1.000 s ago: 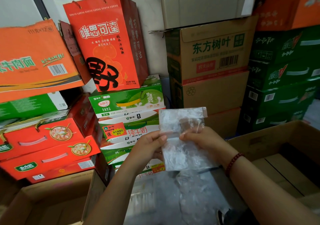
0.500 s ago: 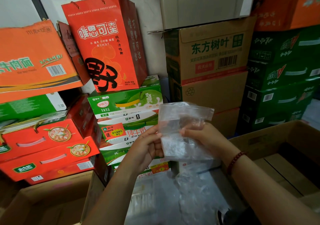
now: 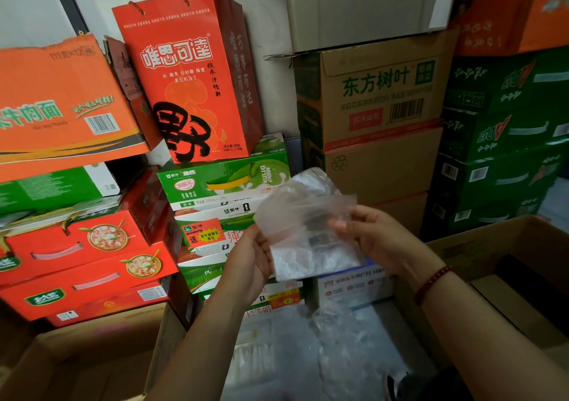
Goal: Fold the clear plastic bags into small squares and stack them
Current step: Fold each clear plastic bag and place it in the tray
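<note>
Clear plastic bag (image 3: 308, 231) between both hands

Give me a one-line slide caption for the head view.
Both hands, left hand and right hand, hold a partly folded clear plastic bag before stacked drink cartons.

A shop stockroom, by the look of it. Sealed drink cartons (image 3: 374, 98), green crates (image 3: 505, 141) and red gift boxes (image 3: 83, 246) are stacked high against the wall (image 3: 261, 6).

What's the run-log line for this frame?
stage: folding | left hand: grips clear plastic bag | right hand: pinches bag | bag: held in air, partly folded | stack: not visible
</note>
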The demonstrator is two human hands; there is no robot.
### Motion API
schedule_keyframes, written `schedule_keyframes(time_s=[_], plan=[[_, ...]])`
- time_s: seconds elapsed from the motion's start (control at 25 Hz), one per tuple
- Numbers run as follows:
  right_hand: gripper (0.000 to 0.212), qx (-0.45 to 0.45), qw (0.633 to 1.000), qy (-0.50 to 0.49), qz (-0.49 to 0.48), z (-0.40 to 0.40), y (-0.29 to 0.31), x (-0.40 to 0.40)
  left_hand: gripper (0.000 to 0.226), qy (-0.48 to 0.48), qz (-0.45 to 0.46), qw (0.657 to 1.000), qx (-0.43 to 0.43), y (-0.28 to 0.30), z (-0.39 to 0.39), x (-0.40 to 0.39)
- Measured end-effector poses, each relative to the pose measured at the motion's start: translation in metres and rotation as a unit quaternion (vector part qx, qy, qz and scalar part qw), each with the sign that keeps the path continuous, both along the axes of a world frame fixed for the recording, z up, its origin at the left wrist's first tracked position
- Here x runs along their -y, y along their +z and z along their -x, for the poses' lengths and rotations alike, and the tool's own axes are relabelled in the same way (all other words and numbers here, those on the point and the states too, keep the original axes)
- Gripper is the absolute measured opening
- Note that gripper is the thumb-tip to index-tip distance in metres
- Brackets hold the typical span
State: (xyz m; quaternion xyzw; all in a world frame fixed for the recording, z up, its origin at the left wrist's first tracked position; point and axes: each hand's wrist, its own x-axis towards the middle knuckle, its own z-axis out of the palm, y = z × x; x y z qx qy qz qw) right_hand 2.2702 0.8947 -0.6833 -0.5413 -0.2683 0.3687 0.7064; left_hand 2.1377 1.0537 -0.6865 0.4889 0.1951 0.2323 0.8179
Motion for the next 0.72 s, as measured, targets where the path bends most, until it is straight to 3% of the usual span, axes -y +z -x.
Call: schedule_keyframes(time_s=[0.28, 0.44, 0.6, 0.72], plan=[[0.02, 0.049, 0.993, -0.103, 0.027, -0.005, -0.001, 0.005, 0.016, -0.018, -0.169, 0.98, -0.099, -0.002, 0.009, -0.011], [0.021, 0.072, 0.978, -0.184, 0.071, -0.008, -0.007, 0.002, 0.015, 0.019, -0.26, 0.958, -0.121, -0.001, 0.013, -0.006], [0.032, 0.021, 0.991, -0.094, 0.092, -0.003, -0.007, -0.004, 0.023, 0.109, -0.371, 0.917, -0.098, -0.003, 0.012, 0.001], [0.054, 0.112, 0.99, -0.016, 0.083, 0.007, -0.001, -0.006, 0.023, 0.153, -0.414, 0.894, -0.079, -0.006, 0.01, 0.003]])
